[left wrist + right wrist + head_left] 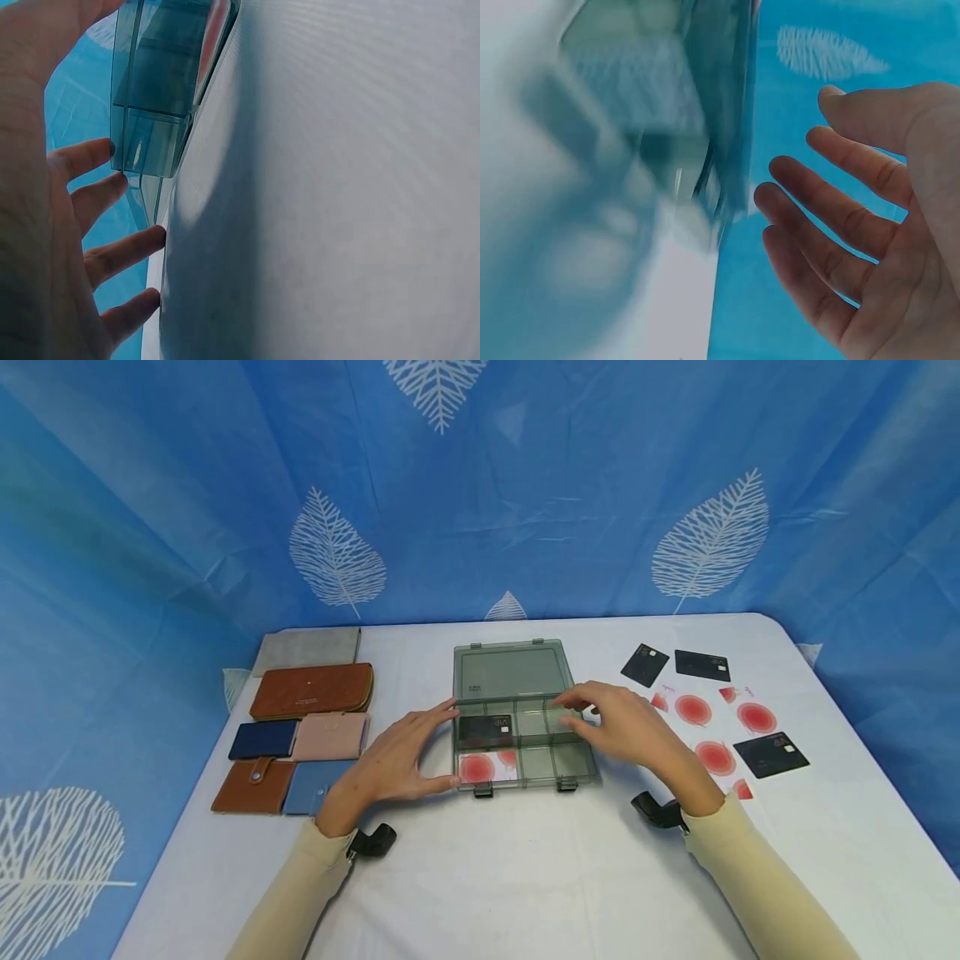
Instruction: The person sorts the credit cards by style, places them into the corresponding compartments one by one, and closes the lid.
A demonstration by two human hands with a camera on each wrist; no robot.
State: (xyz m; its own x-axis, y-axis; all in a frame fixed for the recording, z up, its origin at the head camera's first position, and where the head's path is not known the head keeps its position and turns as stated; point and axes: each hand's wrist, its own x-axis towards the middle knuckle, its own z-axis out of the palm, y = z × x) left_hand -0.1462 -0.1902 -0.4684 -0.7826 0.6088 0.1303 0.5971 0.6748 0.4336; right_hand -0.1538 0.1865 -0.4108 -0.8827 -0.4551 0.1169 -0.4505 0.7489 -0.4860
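A translucent green divided box [537,763] lies with its lid [513,674] folded back behind it. In its left compartments are a black card [480,733] marked VIP and, nearer the front, a white card with red circles [477,768]. My left hand [400,758] is at the box's left side, thumb and fingers spread, fingertips right at the edge. The left wrist view shows those fingers [124,257] extended beside the box wall. Over the right compartments hovers my right hand [628,720], its fingers loosely bent; between them the right wrist view shows nothing held.
On the left lie several wallets, among them a brown zip wallet [311,691], a pink one [330,737] and a grey one [307,650]. Several black cards [771,754] and red-and-white cards [715,758] are spread on the right. A blue curtain [525,527] hangs behind the table.
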